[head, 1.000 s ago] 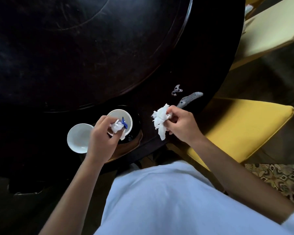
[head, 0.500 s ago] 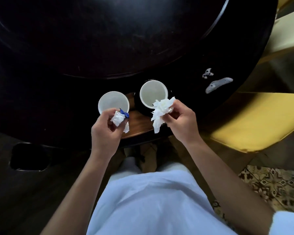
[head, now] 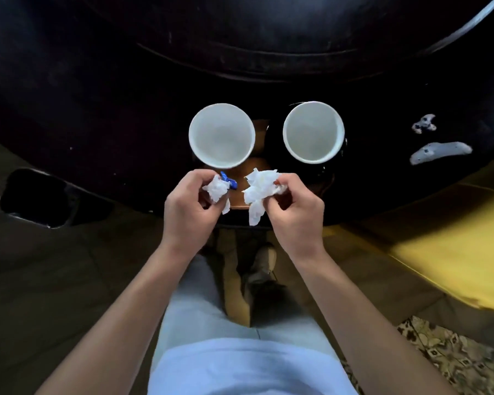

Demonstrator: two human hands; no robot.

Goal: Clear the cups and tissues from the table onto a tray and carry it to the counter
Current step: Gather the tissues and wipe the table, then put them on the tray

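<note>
We now see both cups side by side at frame centre, the left cup (head: 221, 136) and right cup (head: 313, 132), on the brown tray (head: 241, 195); a second ago they sat further left. Our left hand (head: 190, 210) pinches a small tissue (head: 218, 190), our right hand (head: 295, 212) a bigger tissue (head: 258, 191), both over the tray, ready to drop. Around lies the dark table (head: 97, 81), pale smears (head: 439, 151) at right, a yellow chair (head: 454, 252) lower right.

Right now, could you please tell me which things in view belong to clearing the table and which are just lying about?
Job: left cup, right cup, wooden tray, tissue in left hand, tissue in right hand.

Lying about: yellow chair, pale smears on the table, patterned rug.
</note>
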